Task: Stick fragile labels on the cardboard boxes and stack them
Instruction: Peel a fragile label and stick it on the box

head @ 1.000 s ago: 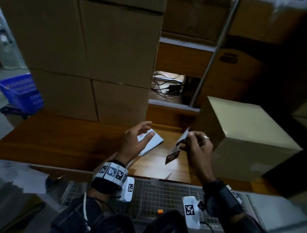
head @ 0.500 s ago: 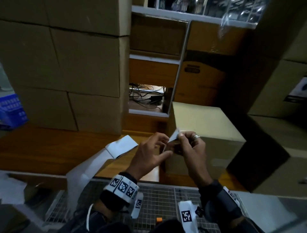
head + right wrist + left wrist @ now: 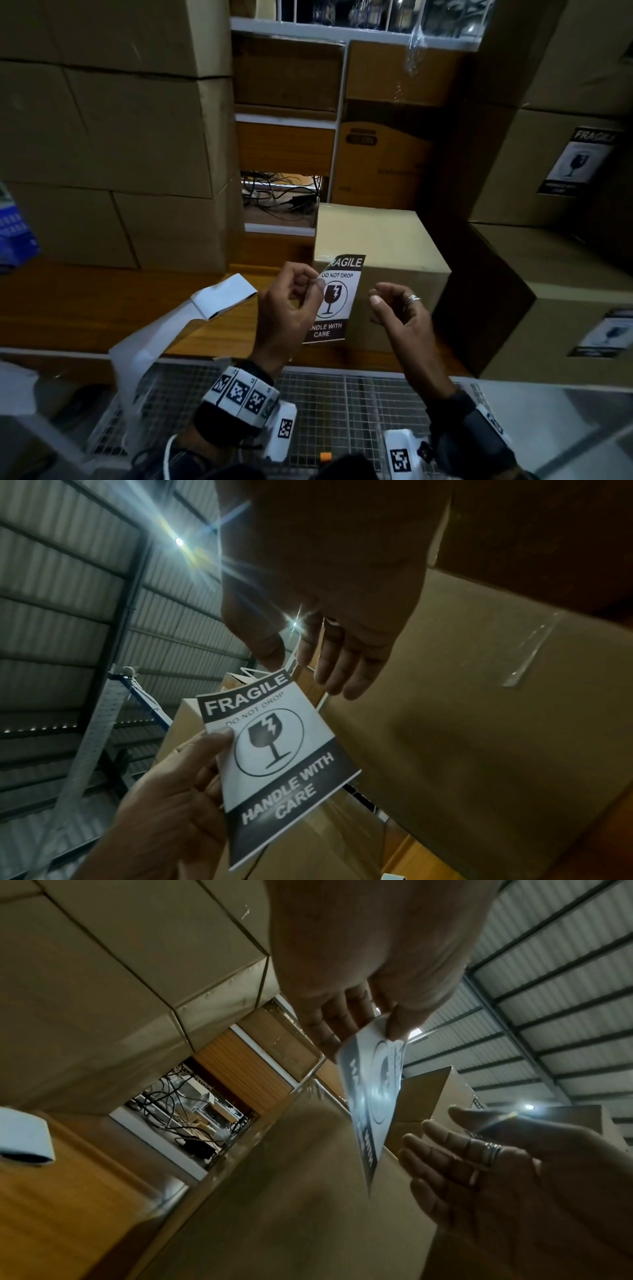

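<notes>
A black-and-white fragile label hangs upright in front of a plain cardboard box on the wooden table. My left hand pinches the label's left edge between thumb and fingers. My right hand hovers just right of the label with loosely bent fingers and holds nothing; a ring is on one finger. The label faces me and does not touch the box, as far as I can tell.
A white strip of label backing trails off the table edge to the left. Stacked cardboard boxes fill the left. Labelled boxes stand stacked at the right. A wire mesh surface lies below my wrists.
Both hands were together on the label; now the right hand has let go and moved right. The left hand holds the label upright, face toward me.
</notes>
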{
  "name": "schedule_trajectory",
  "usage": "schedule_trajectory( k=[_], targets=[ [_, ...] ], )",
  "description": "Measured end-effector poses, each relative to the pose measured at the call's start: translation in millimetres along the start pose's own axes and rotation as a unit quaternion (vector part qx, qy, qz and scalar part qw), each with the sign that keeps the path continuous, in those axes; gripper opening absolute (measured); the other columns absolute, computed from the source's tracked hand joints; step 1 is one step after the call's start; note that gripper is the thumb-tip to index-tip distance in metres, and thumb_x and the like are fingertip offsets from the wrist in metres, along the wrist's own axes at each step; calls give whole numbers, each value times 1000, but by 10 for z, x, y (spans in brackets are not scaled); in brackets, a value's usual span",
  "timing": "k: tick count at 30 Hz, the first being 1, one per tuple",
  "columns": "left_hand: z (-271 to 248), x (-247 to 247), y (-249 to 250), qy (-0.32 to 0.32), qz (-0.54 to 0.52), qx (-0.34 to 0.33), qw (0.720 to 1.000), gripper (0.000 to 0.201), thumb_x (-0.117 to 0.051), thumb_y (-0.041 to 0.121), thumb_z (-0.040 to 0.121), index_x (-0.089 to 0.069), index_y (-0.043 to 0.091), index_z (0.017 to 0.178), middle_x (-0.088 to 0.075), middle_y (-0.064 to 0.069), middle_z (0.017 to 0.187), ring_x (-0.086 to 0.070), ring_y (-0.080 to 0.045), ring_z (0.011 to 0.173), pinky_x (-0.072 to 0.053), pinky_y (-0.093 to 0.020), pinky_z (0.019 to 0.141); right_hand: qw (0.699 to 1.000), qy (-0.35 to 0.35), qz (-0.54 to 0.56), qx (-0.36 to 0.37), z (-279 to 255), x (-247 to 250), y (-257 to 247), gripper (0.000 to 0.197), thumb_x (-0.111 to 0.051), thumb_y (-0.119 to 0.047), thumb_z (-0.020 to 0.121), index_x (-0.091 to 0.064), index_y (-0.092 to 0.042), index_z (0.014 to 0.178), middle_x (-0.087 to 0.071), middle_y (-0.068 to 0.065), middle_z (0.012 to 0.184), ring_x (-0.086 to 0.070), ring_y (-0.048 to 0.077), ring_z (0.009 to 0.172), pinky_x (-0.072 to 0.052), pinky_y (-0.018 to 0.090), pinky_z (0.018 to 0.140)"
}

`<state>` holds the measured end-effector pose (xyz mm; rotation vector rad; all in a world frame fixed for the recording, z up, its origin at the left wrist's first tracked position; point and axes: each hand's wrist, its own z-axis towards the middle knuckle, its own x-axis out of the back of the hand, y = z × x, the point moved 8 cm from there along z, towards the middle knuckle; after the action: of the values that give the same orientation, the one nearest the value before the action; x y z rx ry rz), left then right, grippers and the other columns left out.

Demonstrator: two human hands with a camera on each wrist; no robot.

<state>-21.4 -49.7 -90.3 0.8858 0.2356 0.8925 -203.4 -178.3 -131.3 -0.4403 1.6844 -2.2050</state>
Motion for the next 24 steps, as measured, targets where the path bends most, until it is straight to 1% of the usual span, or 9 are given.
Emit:
schedule_trajectory(
  k=[2, 3, 6, 9, 13, 16, 18, 21, 24],
  targets=[
    [8, -33, -25, -10, -38, 31, 999, 19, -70, 19, 95, -56, 18, 108, -70, 5, 95, -73, -6, 87, -60, -23, 59, 1000, -12, 0, -12, -3, -13, 59, 31, -70, -24, 95, -63, -23, 126, -72, -6, 117, -68, 4, 110, -59, 25, 88],
    [20, -50, -58, -16, -59, 49, 997, 23, -70, 18, 95, -55, 18, 111, -71, 4, 96, -73, -6, 89, -61, -25, 61, 1000, -18, 12, -22, -2, -32, 84, 34, -70, -24, 95, -63, -21, 128, -72, -5, 119, -68, 4, 110, -59, 24, 87],
    [58, -102, -171, -46, -101, 84, 990, 30, -70, 17, 95, -52, 19, 119, -73, -2, 101, -75, -12, 94, -64, -37, 68, 996, -29, 61, -57, 1, -113, 159, 33, -68, -22, 96, -64, -13, 127, -75, 2, 116, -72, 15, 107, -61, 29, 84],
    [78, -176, -291, -92, -118, 96, 984, 36, -68, 16, 97, -51, 18, 129, -75, -4, 104, -75, -16, 96, -65, -43, 69, 995, -26, 74, -64, -8, -133, 215, 22, -64, -18, 98, -67, -3, 114, -77, 9, 108, -74, 24, 102, -61, 29, 78],
    [45, -187, -442, -133, -57, 80, 986, 45, -69, 21, 97, -50, 21, 138, -74, 2, 108, -72, -7, 101, -65, -36, 73, 995, 0, 69, -75, -65, -94, 401, 19, -61, -16, 100, -67, 0, 109, -77, 11, 105, -75, 25, 99, -62, 31, 75],
    [61, -89, -529, -117, 1, 60, 991, 44, -70, 26, 96, -52, 25, 136, -72, 10, 109, -68, 0, 101, -61, -24, 79, 993, 30, 68, -95, -125, -32, 603, 19, -59, -16, 101, -66, -1, 111, -77, 11, 106, -75, 27, 99, -63, 40, 80],
    [92, -10, -553, -92, 31, 47, 994, 40, -69, 26, 96, -54, 28, 133, -70, 11, 109, -66, 2, 100, -59, -19, 79, 992, 44, 64, -101, -155, 2, 723, 20, -60, -16, 101, -66, 0, 111, -77, 12, 107, -74, 28, 100, -62, 46, 83],
    [157, 40, -557, -66, 65, 19, 996, 38, -69, 24, 96, -57, 27, 131, -65, 9, 115, -63, -1, 101, -59, -22, 79, 990, 54, 65, -116, -167, 18, 857, 20, -59, -16, 101, -66, 0, 112, -77, 13, 107, -75, 28, 98, -63, 41, 78],
    [218, 21, -548, -61, 96, -1, 993, 38, -70, 23, 95, -58, 26, 131, -59, 9, 125, -59, -2, 110, -59, -28, 86, 989, 54, 69, -123, -119, 0, 902, 18, -59, -14, 102, -65, -1, 113, -77, 11, 106, -75, 25, 96, -62, 34, 72]
  ],
)
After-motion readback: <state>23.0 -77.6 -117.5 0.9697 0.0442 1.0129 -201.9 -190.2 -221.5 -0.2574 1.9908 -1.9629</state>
